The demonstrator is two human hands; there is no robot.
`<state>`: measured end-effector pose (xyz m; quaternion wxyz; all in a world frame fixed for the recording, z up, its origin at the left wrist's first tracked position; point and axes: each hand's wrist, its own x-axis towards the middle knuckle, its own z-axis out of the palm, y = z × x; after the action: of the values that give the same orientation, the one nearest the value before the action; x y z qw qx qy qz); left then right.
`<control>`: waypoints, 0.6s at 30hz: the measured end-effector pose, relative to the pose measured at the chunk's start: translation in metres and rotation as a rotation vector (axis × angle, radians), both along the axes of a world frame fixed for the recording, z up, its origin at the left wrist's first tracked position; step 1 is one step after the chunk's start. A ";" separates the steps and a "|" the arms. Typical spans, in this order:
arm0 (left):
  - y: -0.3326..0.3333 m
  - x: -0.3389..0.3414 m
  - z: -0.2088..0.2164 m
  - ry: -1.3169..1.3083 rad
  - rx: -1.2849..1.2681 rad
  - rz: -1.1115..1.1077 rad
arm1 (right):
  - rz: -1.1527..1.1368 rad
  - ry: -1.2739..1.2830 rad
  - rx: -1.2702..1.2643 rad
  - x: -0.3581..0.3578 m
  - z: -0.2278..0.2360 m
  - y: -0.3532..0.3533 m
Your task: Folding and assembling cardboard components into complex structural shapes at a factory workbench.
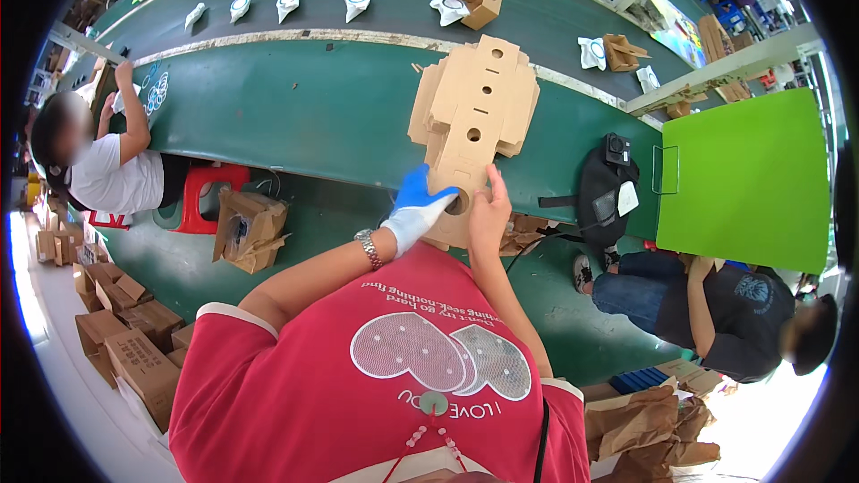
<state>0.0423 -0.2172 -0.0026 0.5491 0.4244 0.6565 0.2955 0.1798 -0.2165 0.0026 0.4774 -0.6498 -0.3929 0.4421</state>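
Observation:
Several flat, die-cut brown cardboard box blanks (461,94) lie stacked on the green bench, with round holes and short slots down their middle. The near end of the top blank (456,228) reaches past the bench edge toward my body. My left hand (418,206), in a blue and white glove, grips its left edge, the thumb beside the large round hole. On the opposite edge my bare right hand (489,215) holds the same blank, fingers pointing away from me. What lies under the blank is hidden.
Behind the bench, a dark conveyor belt (394,13) carries white-wrapped pieces and an open carton (483,2). A black bag (601,201) sits at the bench's right. One person (116,161) works at left; another (707,304) sits at right beside a green board (747,179).

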 end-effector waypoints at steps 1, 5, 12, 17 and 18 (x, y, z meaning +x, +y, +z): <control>-0.003 0.003 -0.009 0.132 0.053 -0.034 | 0.038 -0.187 0.004 0.002 -0.007 -0.001; 0.002 -0.008 0.040 -0.071 -0.017 -0.088 | -0.019 0.042 -0.031 -0.008 0.029 -0.010; 0.018 -0.014 0.045 -0.246 -0.031 0.060 | -0.152 0.257 0.150 -0.016 0.027 -0.006; 0.018 -0.017 0.009 -0.180 0.180 0.112 | -0.066 0.017 -0.272 -0.025 0.014 -0.012; 0.016 -0.015 0.031 -0.248 0.181 0.105 | -0.041 -0.079 -0.147 -0.027 0.004 -0.014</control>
<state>0.0272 -0.2011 0.0286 0.5692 0.3975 0.5756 0.4321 0.1528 -0.2307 0.0061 0.4217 -0.7078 -0.3646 0.4340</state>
